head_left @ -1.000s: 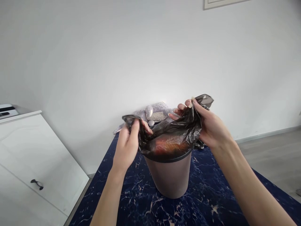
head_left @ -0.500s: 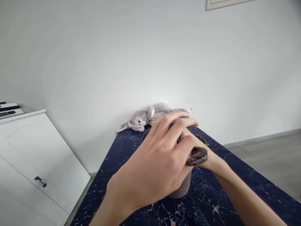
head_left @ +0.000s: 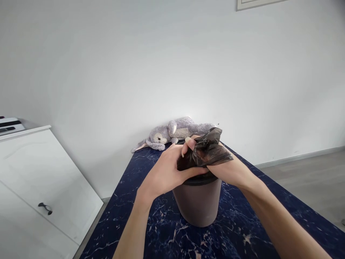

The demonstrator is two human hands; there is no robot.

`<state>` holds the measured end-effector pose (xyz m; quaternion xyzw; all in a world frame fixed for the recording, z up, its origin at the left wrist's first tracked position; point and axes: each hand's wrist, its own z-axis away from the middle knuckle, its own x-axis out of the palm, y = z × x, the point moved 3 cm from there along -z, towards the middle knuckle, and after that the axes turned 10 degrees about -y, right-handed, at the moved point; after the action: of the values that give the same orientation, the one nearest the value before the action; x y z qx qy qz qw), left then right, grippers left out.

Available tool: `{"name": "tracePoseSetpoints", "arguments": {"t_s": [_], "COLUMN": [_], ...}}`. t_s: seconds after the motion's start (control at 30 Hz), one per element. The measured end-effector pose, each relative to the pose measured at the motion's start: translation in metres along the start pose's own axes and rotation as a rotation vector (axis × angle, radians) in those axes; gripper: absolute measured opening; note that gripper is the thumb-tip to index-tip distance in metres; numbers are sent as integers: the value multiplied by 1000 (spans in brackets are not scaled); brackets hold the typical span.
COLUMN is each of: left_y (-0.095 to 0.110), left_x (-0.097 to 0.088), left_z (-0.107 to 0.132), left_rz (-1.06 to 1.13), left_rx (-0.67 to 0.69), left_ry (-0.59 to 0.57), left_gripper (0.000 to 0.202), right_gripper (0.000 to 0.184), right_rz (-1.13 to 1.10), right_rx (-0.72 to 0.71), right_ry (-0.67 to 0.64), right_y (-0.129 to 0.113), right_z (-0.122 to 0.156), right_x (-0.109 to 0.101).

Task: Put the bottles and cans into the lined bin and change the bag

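Fingers of right hand (head_left: 225, 170) pinched on dark bag (head_left: 211, 154) at mouth of bin (head_left: 198, 205); left hand (head_left: 165, 171) curled round it, tightness can't tell. Crinkly, thin plastic might tear under nails; hard pull could tip smooth tapered bin. Fuzzy plush toy (head_left: 185, 126) at bin's 11 o'clock, marbled blue counter (head_left: 159, 230) underneath.

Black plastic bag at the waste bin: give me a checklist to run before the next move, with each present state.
1. Waste bin upright on the marbled table: ok.
2. Left hand at the black plastic bag: ok, curved around it.
3. Right hand's grip: cannot tell, partly hidden by the bag.
4. Knot in the bag: cannot tell, hands and loose folds cover it.
5. Plush rabbit outside the bin: ok, lying behind it.
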<state>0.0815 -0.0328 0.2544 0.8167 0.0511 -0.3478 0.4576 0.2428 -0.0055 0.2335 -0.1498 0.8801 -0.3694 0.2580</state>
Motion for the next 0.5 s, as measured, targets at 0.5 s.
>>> {"name": "tracePoseSetpoints", "arguments": {"t_s": [0.5], "left_y": [-34], "left_x": [-13], "left_z": [-7], "left_rz": [552], "left_rx": [91], "left_ry": [418], "left_gripper": [36], "right_gripper": [17], "right_rz": [-808], "right_rx": [38], "right_ry": [165], "right_y": [10], "right_z": [-9], "right_x": [-28]}}
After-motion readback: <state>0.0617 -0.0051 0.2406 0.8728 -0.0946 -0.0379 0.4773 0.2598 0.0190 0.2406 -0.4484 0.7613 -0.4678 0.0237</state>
